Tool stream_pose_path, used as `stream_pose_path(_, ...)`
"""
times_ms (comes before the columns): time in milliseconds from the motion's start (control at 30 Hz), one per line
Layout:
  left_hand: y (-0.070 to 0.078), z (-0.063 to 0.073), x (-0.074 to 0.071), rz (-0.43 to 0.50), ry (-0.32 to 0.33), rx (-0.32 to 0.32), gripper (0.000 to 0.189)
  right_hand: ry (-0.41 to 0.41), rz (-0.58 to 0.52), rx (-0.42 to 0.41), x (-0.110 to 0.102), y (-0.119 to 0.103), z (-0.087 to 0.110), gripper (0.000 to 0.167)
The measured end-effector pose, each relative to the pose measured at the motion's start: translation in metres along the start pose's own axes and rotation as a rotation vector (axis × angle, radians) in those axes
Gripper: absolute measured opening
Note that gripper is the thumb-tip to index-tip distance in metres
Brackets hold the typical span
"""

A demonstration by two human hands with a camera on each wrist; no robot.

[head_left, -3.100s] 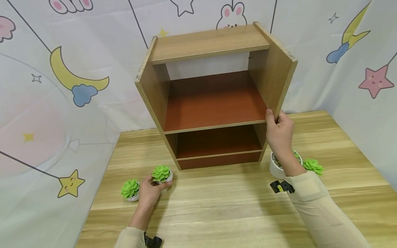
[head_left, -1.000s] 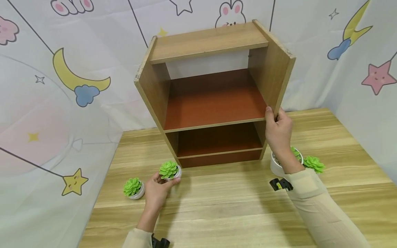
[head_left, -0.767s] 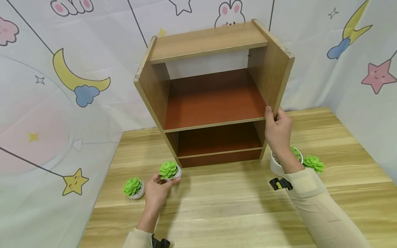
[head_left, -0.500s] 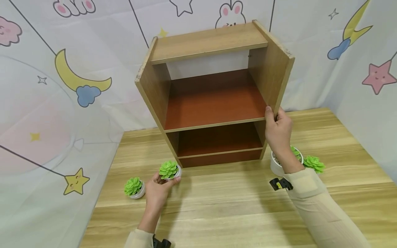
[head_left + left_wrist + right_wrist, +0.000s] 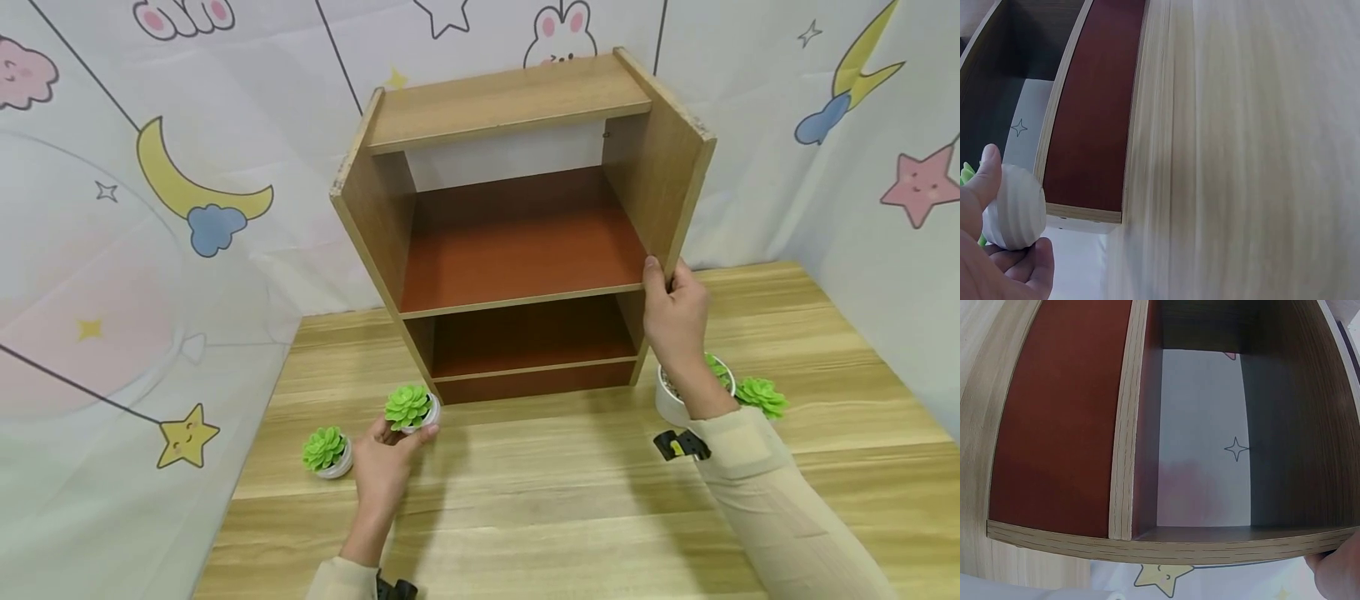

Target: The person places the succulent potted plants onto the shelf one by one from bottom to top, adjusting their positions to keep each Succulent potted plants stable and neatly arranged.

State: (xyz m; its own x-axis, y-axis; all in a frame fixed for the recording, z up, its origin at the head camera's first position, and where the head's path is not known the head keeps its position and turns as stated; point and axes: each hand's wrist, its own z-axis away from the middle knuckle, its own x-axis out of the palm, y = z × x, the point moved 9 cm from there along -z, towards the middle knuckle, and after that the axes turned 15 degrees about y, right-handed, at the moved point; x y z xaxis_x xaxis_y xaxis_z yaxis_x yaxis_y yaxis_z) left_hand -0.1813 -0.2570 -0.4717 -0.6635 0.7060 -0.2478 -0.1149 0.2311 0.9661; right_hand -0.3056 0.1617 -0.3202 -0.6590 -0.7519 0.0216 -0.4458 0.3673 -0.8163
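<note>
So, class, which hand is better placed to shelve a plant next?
The left hand, probably: it holds a potted plant near the shelf unit, while the right hand grips the unit's right side panel.

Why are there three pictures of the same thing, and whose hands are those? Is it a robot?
No robot, just one person's bare hands! One picture comes from a camera on the person's head, looking down. The other two come from cameras on each wrist. The left hand holds a small potted plant. The right hand grips the side of a wooden shelf. On the table sit another little plant at left, and a white pot with green leaves beside it at right.
</note>
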Motion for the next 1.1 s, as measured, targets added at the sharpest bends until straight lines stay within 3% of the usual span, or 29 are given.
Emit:
stream_pose_path(200, 0.002, 0.004, 0.001, -0.007, 0.013, 0.035, 0.048, -0.004, -0.004, -0.013, 0.0, -0.001, 0.0, 0.035)
stream_pose_path(867, 0.003, 0.011, 0.004, 0.084, 0.0, -0.018, 0.057, -0.005, -0.009, 0.007, 0.0, 0.002, -0.001, 0.036)
stream_pose_path(1100, 0.006, 0.012, 0.005, 0.093, -0.004, -0.002, 0.061, -0.006, -0.011, 0.008, -0.001, 0.002, -0.001, 0.038)
